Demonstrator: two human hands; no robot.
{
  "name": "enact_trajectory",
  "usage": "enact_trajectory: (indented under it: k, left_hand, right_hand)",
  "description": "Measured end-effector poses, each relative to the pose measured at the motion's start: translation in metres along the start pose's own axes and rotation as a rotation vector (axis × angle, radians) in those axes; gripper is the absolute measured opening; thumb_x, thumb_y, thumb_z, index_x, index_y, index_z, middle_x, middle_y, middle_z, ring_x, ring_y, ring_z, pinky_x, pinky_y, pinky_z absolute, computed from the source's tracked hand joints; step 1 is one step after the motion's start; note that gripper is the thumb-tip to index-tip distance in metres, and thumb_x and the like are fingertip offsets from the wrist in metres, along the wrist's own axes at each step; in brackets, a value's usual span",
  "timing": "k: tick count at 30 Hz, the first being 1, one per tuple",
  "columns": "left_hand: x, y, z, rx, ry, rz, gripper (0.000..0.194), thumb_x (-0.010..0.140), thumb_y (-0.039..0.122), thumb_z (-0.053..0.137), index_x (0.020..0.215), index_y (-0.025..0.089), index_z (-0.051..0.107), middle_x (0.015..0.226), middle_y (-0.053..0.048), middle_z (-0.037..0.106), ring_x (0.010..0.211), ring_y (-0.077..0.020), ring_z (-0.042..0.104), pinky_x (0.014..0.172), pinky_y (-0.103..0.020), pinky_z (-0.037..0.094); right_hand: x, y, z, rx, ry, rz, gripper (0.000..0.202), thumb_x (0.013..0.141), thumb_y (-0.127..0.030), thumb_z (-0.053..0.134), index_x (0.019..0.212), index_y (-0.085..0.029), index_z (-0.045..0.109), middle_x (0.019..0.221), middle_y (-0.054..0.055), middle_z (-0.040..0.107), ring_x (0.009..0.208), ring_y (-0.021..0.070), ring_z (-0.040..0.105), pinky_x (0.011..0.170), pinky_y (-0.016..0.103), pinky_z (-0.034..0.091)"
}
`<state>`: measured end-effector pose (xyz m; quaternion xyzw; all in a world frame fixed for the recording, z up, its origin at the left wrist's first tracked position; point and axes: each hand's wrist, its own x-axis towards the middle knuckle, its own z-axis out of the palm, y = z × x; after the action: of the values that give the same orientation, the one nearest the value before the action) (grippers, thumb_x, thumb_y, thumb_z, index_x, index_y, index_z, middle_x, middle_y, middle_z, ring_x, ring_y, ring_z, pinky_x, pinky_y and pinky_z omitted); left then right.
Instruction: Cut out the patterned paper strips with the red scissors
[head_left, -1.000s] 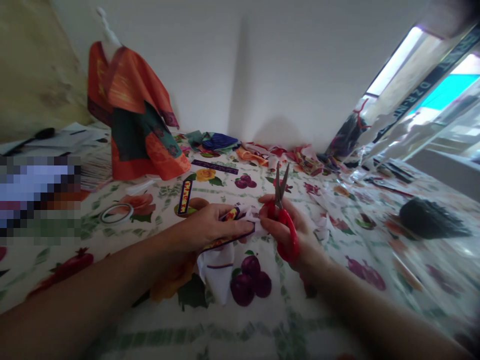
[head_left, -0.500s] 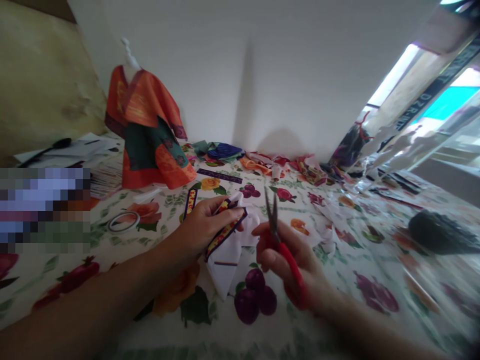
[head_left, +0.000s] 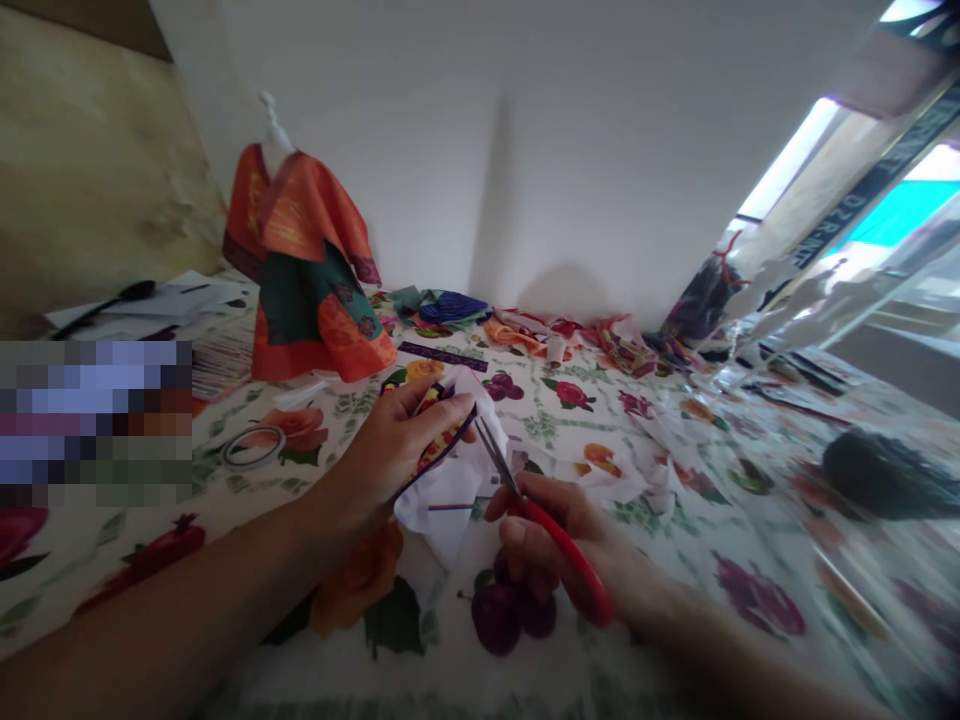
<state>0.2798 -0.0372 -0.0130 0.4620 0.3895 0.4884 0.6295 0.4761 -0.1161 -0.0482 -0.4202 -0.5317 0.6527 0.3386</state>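
Observation:
My left hand (head_left: 405, 435) is closed on a small piece of white fabric (head_left: 442, 500) with a dark-edged, yellow and red patterned trim (head_left: 444, 446). My right hand (head_left: 562, 530) grips red-handled scissors (head_left: 574, 565) from the right. Their metal blades point up and left, with the tips close to the edge of the trim beside my left thumb; whether they touch is unclear. Part of the fabric hangs below my left fingers, with a thin dark line across it. Some of the trim is hidden by my left hand.
A doll form in an orange and green robe (head_left: 300, 270) stands at the back left. A roll of tape (head_left: 255, 447) lies left of my hands. Fabric scraps (head_left: 525, 332) line the wall. A dark bristly object (head_left: 877, 475) sits at the right on the flowered tablecloth (head_left: 637, 610).
The scissors have swung left, bringing their tips from beside the fabric to its trim. My left hand has turned the fabric and trim slightly and shifted left.

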Motion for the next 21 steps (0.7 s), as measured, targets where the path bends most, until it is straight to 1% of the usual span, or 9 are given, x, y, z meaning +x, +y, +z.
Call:
enact_trajectory:
  k: [2, 4, 6, 10, 13, 18, 21]
  left_hand:
    - [0.0005, -0.0011, -0.0006, -0.020, -0.001, -0.010, 0.021, 0.069, 0.035, 0.085, 0.076, 0.020, 0.073, 0.059, 0.003, 0.070, 0.046, -0.0078, 0.055, 0.042, -0.016, 0.039]
    - [0.0009, -0.0023, -0.0020, -0.013, -0.004, -0.018, 0.022, 0.072, 0.038, 0.084, 0.076, 0.020, 0.072, 0.059, 0.002, 0.071, 0.047, -0.0078, 0.056, 0.042, -0.016, 0.039]
    - [0.0016, -0.0034, -0.0036, 0.030, -0.026, -0.015, 0.022, 0.073, 0.039, 0.082, 0.075, 0.019, 0.071, 0.059, 0.002, 0.071, 0.044, -0.0071, 0.053, 0.039, -0.016, 0.036]
    - [0.0037, -0.0045, -0.0057, 0.113, -0.084, -0.005, 0.021, 0.072, 0.037, 0.080, 0.075, 0.020, 0.067, 0.056, 0.002, 0.070, 0.041, -0.0062, 0.047, 0.037, -0.016, 0.031]
    - [0.0052, -0.0047, -0.0056, 0.130, -0.093, -0.028, 0.022, 0.071, 0.037, 0.078, 0.075, 0.020, 0.064, 0.056, 0.003, 0.069, 0.039, -0.0055, 0.044, 0.036, -0.017, 0.029]
    - [0.0040, -0.0060, -0.0055, 0.144, -0.109, -0.056, 0.023, 0.075, 0.039, 0.077, 0.071, 0.019, 0.066, 0.058, 0.002, 0.069, 0.040, -0.0064, 0.045, 0.038, -0.018, 0.031]
    - [0.0009, -0.0067, -0.0052, 0.175, -0.121, -0.034, 0.027, 0.078, 0.041, 0.074, 0.066, 0.019, 0.068, 0.059, 0.001, 0.068, 0.043, -0.0068, 0.047, 0.040, -0.019, 0.033]
  right_hand:
    - [0.0001, 0.0005, -0.0002, -0.002, -0.004, 0.014, 0.048, 0.093, -0.060, 0.082, 0.100, -0.015, 0.068, 0.072, 0.001, 0.068, 0.050, 0.0083, 0.057, 0.046, 0.013, 0.046]
    - [0.0002, 0.0007, 0.0002, -0.002, -0.004, 0.012, 0.048, 0.093, -0.061, 0.082, 0.100, -0.015, 0.068, 0.072, 0.001, 0.068, 0.050, 0.0082, 0.057, 0.046, 0.013, 0.046]
    - [0.0008, 0.0004, 0.0007, -0.002, 0.007, 0.002, 0.049, 0.091, -0.061, 0.082, 0.100, -0.015, 0.068, 0.070, 0.001, 0.068, 0.050, 0.0082, 0.056, 0.046, 0.014, 0.046]
    - [0.0026, -0.0011, 0.0017, -0.011, 0.048, -0.015, 0.051, 0.090, -0.062, 0.082, 0.102, -0.015, 0.068, 0.069, 0.001, 0.067, 0.052, 0.0095, 0.057, 0.048, 0.015, 0.046]
    - [0.0027, -0.0015, 0.0015, -0.024, 0.059, -0.026, 0.049, 0.091, -0.062, 0.081, 0.102, -0.015, 0.068, 0.069, 0.002, 0.068, 0.053, 0.0096, 0.057, 0.049, 0.016, 0.047]
    - [0.0013, 0.0005, -0.0008, -0.029, 0.045, -0.040, 0.047, 0.094, -0.060, 0.081, 0.104, -0.016, 0.067, 0.073, 0.003, 0.072, 0.054, 0.0099, 0.058, 0.050, 0.016, 0.047]
    - [0.0013, 0.0008, -0.0016, -0.019, 0.045, -0.025, 0.050, 0.093, -0.062, 0.082, 0.105, -0.016, 0.067, 0.073, 0.003, 0.071, 0.054, 0.0096, 0.057, 0.049, 0.016, 0.046]
